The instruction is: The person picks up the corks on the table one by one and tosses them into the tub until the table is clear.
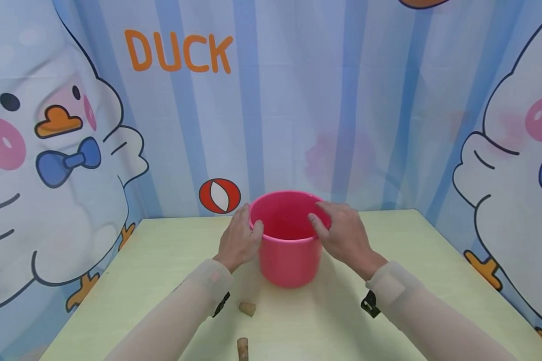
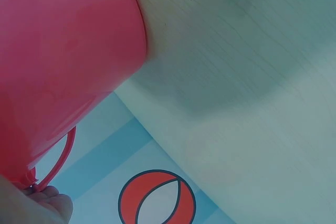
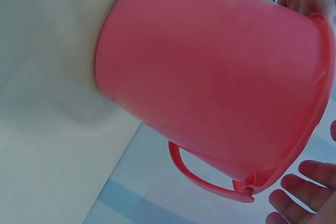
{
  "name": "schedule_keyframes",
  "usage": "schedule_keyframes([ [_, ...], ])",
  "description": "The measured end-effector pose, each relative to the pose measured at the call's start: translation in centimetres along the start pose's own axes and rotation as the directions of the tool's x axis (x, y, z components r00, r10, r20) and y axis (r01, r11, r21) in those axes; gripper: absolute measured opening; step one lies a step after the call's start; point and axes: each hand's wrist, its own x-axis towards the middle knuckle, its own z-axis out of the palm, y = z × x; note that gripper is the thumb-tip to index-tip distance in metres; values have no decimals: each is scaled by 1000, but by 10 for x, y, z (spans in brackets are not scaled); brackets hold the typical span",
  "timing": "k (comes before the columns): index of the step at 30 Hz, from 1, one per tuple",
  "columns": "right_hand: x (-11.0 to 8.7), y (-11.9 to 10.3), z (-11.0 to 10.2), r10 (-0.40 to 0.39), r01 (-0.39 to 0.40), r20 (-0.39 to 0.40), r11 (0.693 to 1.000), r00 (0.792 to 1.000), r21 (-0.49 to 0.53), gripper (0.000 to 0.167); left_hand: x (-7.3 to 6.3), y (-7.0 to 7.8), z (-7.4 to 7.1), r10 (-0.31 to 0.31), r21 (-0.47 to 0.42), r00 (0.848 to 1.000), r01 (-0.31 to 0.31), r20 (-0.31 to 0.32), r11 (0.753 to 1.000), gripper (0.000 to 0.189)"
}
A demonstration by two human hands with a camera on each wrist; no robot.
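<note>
A pink plastic bucket (image 1: 290, 260) stands upright near the back of the table, its mouth facing up. My left hand (image 1: 240, 240) grips the rim on the left side, thumb over the edge; in the left wrist view, its curled fingertips (image 2: 52, 200) show beside the bucket's handle (image 2: 62, 158). On the opposite side, my right hand (image 1: 345, 233) straddles the rim with the thumb over the mouth. The right wrist view shows its fingers (image 3: 315, 171) loosely spread and apart from the bucket wall.
Two cork-like brown pieces lie on the pale table (image 1: 180, 271): a short one (image 1: 247, 308) before the bucket, a longer one (image 1: 242, 348) at the front edge of view. A printed duck curtain (image 1: 293, 100) hangs right behind the table.
</note>
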Motion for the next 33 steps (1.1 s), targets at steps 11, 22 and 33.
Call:
schedule_keyframes([
  [11, 5, 12, 0, 48, -50, 32, 995, 998, 82, 53, -1, -1, 0, -10, 8, 1000, 10, 1, 1000, 79],
  [22, 12, 23, 0, 144, -156, 81, 972, 986, 174, 63, 0, -1, 1, -2, 10, 1000, 3, -3, 1000, 79],
  [33, 15, 35, 8, 268, -292, 119, 906, 956, 307, 67, 0, 0, 0, 17, 37, 1000, -17, -4, 999, 75],
])
